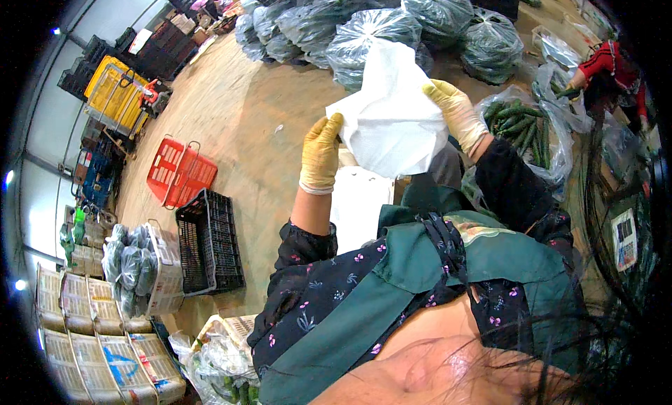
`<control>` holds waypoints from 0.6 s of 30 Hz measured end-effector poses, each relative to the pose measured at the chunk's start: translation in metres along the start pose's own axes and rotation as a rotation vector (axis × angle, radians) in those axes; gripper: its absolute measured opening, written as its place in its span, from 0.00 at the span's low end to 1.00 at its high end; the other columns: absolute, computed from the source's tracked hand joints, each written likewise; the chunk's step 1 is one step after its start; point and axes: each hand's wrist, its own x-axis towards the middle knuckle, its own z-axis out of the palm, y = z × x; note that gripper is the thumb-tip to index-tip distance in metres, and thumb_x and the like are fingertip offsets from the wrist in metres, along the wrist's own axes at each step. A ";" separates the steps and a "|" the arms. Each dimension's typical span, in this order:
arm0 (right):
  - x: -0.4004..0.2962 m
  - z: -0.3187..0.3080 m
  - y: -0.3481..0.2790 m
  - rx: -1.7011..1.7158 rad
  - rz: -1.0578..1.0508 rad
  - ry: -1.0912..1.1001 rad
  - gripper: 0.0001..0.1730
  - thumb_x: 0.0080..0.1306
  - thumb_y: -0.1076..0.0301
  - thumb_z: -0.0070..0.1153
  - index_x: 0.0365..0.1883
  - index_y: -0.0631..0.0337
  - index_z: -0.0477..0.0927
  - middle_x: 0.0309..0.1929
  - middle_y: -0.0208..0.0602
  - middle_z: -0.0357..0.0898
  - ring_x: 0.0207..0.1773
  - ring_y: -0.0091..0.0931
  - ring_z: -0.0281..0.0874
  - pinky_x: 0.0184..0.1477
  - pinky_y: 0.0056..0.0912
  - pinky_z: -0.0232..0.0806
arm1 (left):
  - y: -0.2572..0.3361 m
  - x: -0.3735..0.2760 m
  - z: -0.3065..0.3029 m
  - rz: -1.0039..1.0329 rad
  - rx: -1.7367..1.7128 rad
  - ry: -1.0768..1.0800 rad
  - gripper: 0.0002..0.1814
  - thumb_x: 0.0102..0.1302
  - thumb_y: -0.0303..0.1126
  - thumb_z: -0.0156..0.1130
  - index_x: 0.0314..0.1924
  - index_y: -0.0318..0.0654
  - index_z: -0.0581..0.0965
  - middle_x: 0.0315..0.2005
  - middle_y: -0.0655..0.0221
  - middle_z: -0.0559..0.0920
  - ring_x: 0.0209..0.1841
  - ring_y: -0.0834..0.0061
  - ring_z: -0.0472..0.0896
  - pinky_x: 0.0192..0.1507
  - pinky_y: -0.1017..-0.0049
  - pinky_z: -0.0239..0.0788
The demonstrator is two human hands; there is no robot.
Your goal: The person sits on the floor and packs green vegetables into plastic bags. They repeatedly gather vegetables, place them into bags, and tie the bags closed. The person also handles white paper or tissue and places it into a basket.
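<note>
A thin white sheet (pixel 396 127), creased and uneven at its upper edge, is stretched out in front of me; whether it is paper or plastic I cannot tell. My left hand (pixel 320 150), in a yellowish glove, pinches its left corner between thumb and fingers. On the right side, my right hand (pixel 454 108) wears a matching glove and grips the sheet's edge. Below the sheet a white flat surface (pixel 359 200) shows beside my lap. An open clear plastic bag (pixel 564 148) holding several cucumbers (pixel 520 124) stands near my right forearm.
Filled plastic bags (pixel 375 30) line the floor ahead. A red basket (pixel 181 171) and a black crate (pixel 210 242) stand left, near stacked pale crates (pixel 97 363). Bagged produce (pixel 131 263) tops another crate. A person in red (pixel 611 66) works at the right.
</note>
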 end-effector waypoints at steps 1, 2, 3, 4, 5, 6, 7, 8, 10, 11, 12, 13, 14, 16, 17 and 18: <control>0.001 0.011 -0.003 0.025 -0.009 -0.025 0.17 0.62 0.68 0.64 0.49 0.62 0.80 0.41 0.27 0.81 0.43 0.17 0.74 0.47 0.18 0.65 | -0.007 0.004 -0.008 0.026 -0.073 0.031 0.09 0.69 0.33 0.58 0.38 0.35 0.81 0.30 0.76 0.80 0.32 0.84 0.75 0.36 0.82 0.66; 0.002 0.021 -0.005 0.051 -0.017 -0.049 0.17 0.62 0.69 0.63 0.50 0.62 0.79 0.41 0.27 0.82 0.43 0.17 0.74 0.47 0.17 0.66 | -0.010 0.006 -0.019 0.056 -0.146 0.060 0.10 0.69 0.33 0.57 0.37 0.35 0.81 0.30 0.76 0.80 0.32 0.84 0.75 0.37 0.82 0.67; 0.001 0.025 -0.005 0.071 -0.028 -0.067 0.18 0.63 0.71 0.62 0.52 0.62 0.78 0.41 0.27 0.82 0.42 0.17 0.74 0.47 0.17 0.66 | -0.017 0.015 -0.034 0.024 -0.254 0.097 0.10 0.70 0.34 0.57 0.37 0.35 0.80 0.31 0.75 0.80 0.33 0.84 0.76 0.38 0.82 0.67; 0.005 0.020 -0.005 0.011 0.006 -0.099 0.21 0.63 0.74 0.60 0.55 0.62 0.76 0.42 0.29 0.82 0.40 0.17 0.74 0.46 0.16 0.66 | -0.032 0.030 -0.068 -0.067 -0.396 0.053 0.10 0.70 0.33 0.55 0.42 0.33 0.79 0.37 0.70 0.81 0.39 0.80 0.78 0.43 0.80 0.70; 0.010 0.012 -0.005 -0.001 0.031 -0.087 0.21 0.63 0.75 0.59 0.56 0.61 0.76 0.43 0.30 0.82 0.40 0.17 0.74 0.45 0.16 0.66 | -0.029 0.030 -0.070 -0.089 -0.433 0.029 0.11 0.70 0.33 0.55 0.44 0.33 0.78 0.39 0.68 0.81 0.41 0.78 0.78 0.46 0.78 0.70; 0.013 0.002 -0.008 -0.025 0.053 -0.068 0.21 0.62 0.76 0.59 0.56 0.61 0.76 0.43 0.30 0.82 0.39 0.17 0.74 0.45 0.16 0.66 | -0.024 0.028 -0.065 -0.114 -0.481 -0.002 0.13 0.70 0.34 0.55 0.47 0.32 0.77 0.42 0.67 0.81 0.44 0.76 0.78 0.48 0.76 0.70; 0.015 -0.004 -0.009 -0.041 0.078 -0.056 0.22 0.62 0.76 0.59 0.56 0.61 0.76 0.43 0.30 0.81 0.38 0.17 0.74 0.44 0.16 0.67 | -0.011 0.023 -0.059 -0.135 -0.522 -0.026 0.14 0.70 0.34 0.55 0.49 0.32 0.76 0.45 0.65 0.80 0.46 0.74 0.78 0.50 0.74 0.70; 0.017 -0.008 -0.002 -0.095 -0.029 -0.010 0.21 0.63 0.77 0.58 0.55 0.61 0.76 0.43 0.32 0.82 0.40 0.18 0.76 0.46 0.17 0.67 | 0.016 0.008 -0.033 -0.199 -0.630 -0.068 0.19 0.69 0.36 0.55 0.55 0.32 0.73 0.50 0.63 0.79 0.52 0.70 0.77 0.55 0.68 0.68; 0.010 0.010 -0.009 -0.193 -0.115 -0.050 0.17 0.63 0.75 0.58 0.51 0.60 0.79 0.42 0.31 0.83 0.43 0.18 0.76 0.50 0.20 0.67 | 0.007 0.010 -0.041 -0.187 -0.566 -0.102 0.20 0.69 0.37 0.55 0.55 0.32 0.72 0.51 0.63 0.78 0.53 0.69 0.76 0.56 0.66 0.66; 0.004 0.023 -0.013 -0.211 -0.116 -0.098 0.15 0.63 0.75 0.59 0.49 0.60 0.81 0.42 0.31 0.83 0.44 0.18 0.77 0.51 0.21 0.67 | 0.004 0.010 -0.047 -0.184 -0.525 -0.113 0.20 0.69 0.37 0.55 0.56 0.32 0.72 0.51 0.63 0.78 0.54 0.69 0.75 0.57 0.65 0.66; -0.004 0.030 -0.020 -0.227 -0.080 -0.185 0.14 0.62 0.73 0.60 0.47 0.61 0.82 0.42 0.30 0.83 0.44 0.19 0.77 0.51 0.22 0.67 | 0.009 0.008 -0.033 -0.178 -0.524 -0.105 0.20 0.69 0.37 0.54 0.56 0.32 0.72 0.52 0.63 0.77 0.54 0.68 0.75 0.57 0.64 0.65; -0.012 0.040 -0.020 -0.234 -0.039 -0.274 0.12 0.61 0.71 0.61 0.44 0.61 0.83 0.42 0.29 0.83 0.45 0.19 0.77 0.51 0.22 0.67 | 0.007 0.009 -0.029 -0.171 -0.527 -0.105 0.21 0.70 0.38 0.54 0.56 0.32 0.72 0.52 0.63 0.77 0.54 0.68 0.75 0.57 0.64 0.65; -0.017 0.049 -0.014 -0.352 -0.018 -0.361 0.13 0.64 0.72 0.59 0.47 0.64 0.81 0.45 0.33 0.82 0.45 0.19 0.76 0.51 0.21 0.68 | 0.005 0.012 -0.026 -0.165 -0.528 -0.106 0.21 0.70 0.38 0.53 0.57 0.31 0.72 0.53 0.63 0.77 0.54 0.68 0.75 0.57 0.64 0.65; -0.034 0.060 -0.014 -0.522 0.078 -0.426 0.14 0.62 0.69 0.63 0.44 0.64 0.82 0.42 0.31 0.82 0.44 0.19 0.76 0.49 0.22 0.68 | -0.003 0.015 -0.019 -0.057 -0.284 -0.072 0.22 0.70 0.40 0.53 0.58 0.33 0.70 0.53 0.64 0.77 0.55 0.68 0.74 0.57 0.63 0.65; -0.043 0.063 -0.015 -0.606 0.160 -0.433 0.14 0.61 0.68 0.64 0.44 0.64 0.82 0.41 0.31 0.82 0.43 0.19 0.76 0.48 0.22 0.69 | -0.007 0.016 -0.015 0.031 -0.022 -0.012 0.23 0.70 0.41 0.53 0.59 0.35 0.70 0.54 0.64 0.77 0.55 0.67 0.74 0.58 0.61 0.64; -0.048 0.065 -0.011 -0.695 0.203 -0.458 0.15 0.60 0.65 0.65 0.43 0.63 0.82 0.39 0.32 0.82 0.44 0.19 0.76 0.47 0.23 0.69 | -0.012 0.028 -0.018 0.052 -0.024 0.006 0.23 0.70 0.42 0.53 0.60 0.36 0.69 0.54 0.64 0.76 0.56 0.67 0.74 0.58 0.61 0.64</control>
